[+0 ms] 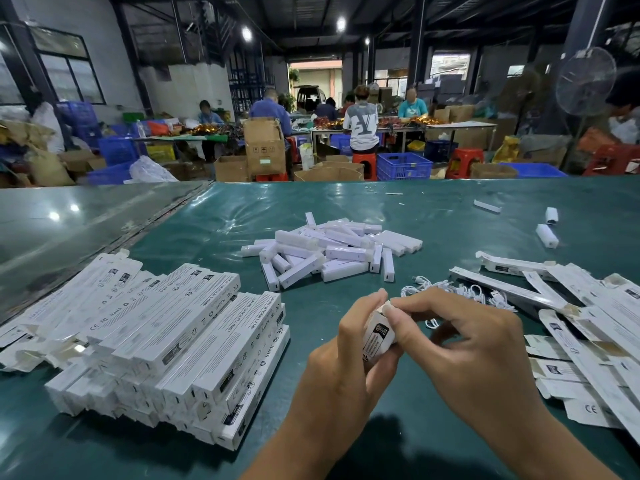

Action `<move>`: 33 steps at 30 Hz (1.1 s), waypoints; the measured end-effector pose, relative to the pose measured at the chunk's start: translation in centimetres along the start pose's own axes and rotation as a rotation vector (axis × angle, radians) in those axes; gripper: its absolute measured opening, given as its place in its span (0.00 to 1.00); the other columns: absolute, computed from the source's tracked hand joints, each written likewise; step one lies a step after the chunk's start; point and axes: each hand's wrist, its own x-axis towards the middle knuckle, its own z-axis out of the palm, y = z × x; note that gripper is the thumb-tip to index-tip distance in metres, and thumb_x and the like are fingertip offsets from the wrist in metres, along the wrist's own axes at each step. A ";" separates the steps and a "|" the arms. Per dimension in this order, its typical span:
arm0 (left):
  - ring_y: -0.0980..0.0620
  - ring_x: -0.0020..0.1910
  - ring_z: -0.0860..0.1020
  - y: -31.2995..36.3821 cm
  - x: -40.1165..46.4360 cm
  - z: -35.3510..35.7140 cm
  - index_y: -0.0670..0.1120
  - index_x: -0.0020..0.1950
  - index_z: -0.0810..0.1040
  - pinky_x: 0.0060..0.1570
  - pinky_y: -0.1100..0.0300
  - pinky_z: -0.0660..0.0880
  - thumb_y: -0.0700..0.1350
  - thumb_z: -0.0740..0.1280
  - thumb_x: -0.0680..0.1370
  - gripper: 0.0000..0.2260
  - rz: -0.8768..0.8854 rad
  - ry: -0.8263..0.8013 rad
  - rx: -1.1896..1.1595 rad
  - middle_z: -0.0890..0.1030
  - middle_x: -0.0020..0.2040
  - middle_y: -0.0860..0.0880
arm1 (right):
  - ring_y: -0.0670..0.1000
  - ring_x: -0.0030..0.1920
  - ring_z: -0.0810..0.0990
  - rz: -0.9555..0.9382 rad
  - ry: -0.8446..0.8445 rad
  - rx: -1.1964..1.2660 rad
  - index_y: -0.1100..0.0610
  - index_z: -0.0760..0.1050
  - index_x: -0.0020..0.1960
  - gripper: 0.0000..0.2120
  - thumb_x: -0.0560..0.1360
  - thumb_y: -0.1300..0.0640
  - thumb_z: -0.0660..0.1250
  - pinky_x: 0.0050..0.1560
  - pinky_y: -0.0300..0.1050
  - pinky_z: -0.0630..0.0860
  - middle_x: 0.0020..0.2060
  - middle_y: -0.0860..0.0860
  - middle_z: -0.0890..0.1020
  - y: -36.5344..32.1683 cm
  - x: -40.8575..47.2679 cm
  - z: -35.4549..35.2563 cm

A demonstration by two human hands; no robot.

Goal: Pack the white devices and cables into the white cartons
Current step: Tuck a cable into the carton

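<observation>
White carton (377, 336) held end-up; devices (332, 252) piled behind, cables (460, 294) right.

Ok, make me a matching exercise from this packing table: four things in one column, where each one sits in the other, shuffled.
Things:
1. stack of closed cartons
2. pile of white devices
3. flat unfolded cartons
4. carton being closed

Places:
A. far middle of the table
B. between both hands
C. near left
D. right side

Pairs: 1-C, 2-A, 3-D, 4-B
</observation>
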 end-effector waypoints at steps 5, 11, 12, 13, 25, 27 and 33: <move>0.50 0.51 0.85 0.3 0.1 -0.2 0.51 0.74 0.59 0.40 0.54 0.83 0.47 0.67 0.81 0.25 -0.016 -0.021 0.013 0.82 0.64 0.48 | 0.44 0.40 0.84 0.099 -0.039 0.097 0.45 0.84 0.44 0.04 0.74 0.54 0.73 0.31 0.35 0.74 0.40 0.40 0.85 -0.2 -0.1 0.1; 0.55 0.49 0.84 0.3 0.2 0.1 0.49 0.75 0.59 0.45 0.65 0.81 0.47 0.66 0.80 0.26 -0.042 -0.038 0.040 0.82 0.64 0.50 | 0.43 0.42 0.86 0.150 -0.011 0.129 0.48 0.85 0.44 0.08 0.74 0.61 0.76 0.36 0.36 0.79 0.41 0.39 0.86 0.0 -0.2 0.1; 0.57 0.46 0.83 0.3 0.1 0.1 0.48 0.75 0.60 0.45 0.71 0.77 0.46 0.65 0.79 0.26 -0.066 -0.049 0.037 0.84 0.60 0.50 | 0.43 0.43 0.86 0.120 -0.003 0.110 0.49 0.86 0.44 0.06 0.74 0.60 0.75 0.36 0.36 0.79 0.42 0.40 0.86 -0.1 -0.3 0.2; 0.59 0.43 0.82 0.3 0.1 0.1 0.47 0.76 0.62 0.44 0.75 0.73 0.45 0.65 0.78 0.27 -0.080 -0.062 0.045 0.85 0.56 0.49 | 0.43 0.45 0.86 0.083 0.001 0.086 0.51 0.86 0.45 0.05 0.73 0.60 0.74 0.37 0.34 0.79 0.43 0.40 0.87 -0.1 -0.3 0.3; 0.70 0.32 0.69 -0.6 -0.4 0.0 0.44 0.75 0.70 0.39 0.78 0.65 0.38 0.70 0.79 0.25 -0.167 -0.050 0.057 0.71 0.41 0.63 | 0.40 0.65 0.79 -0.056 -0.146 0.070 0.57 0.82 0.63 0.17 0.78 0.53 0.63 0.67 0.34 0.72 0.63 0.46 0.82 0.8 -1.1 0.8; 0.69 0.32 0.69 -0.4 -0.3 0.0 0.44 0.75 0.71 0.38 0.77 0.65 0.39 0.69 0.80 0.23 -0.163 -0.041 0.053 0.72 0.40 0.62 | 0.40 0.65 0.79 -0.117 -0.129 0.016 0.58 0.82 0.62 0.16 0.78 0.55 0.64 0.67 0.34 0.72 0.63 0.48 0.81 0.9 -1.2 1.0; 0.64 0.30 0.69 -0.6 -0.1 0.3 0.50 0.68 0.75 0.34 0.73 0.65 0.41 0.68 0.79 0.17 -0.224 -0.034 0.033 0.71 0.34 0.65 | 0.43 0.64 0.80 -0.169 -0.114 0.007 0.61 0.82 0.61 0.16 0.78 0.57 0.64 0.66 0.36 0.73 0.63 0.50 0.82 1.9 -1.2 1.0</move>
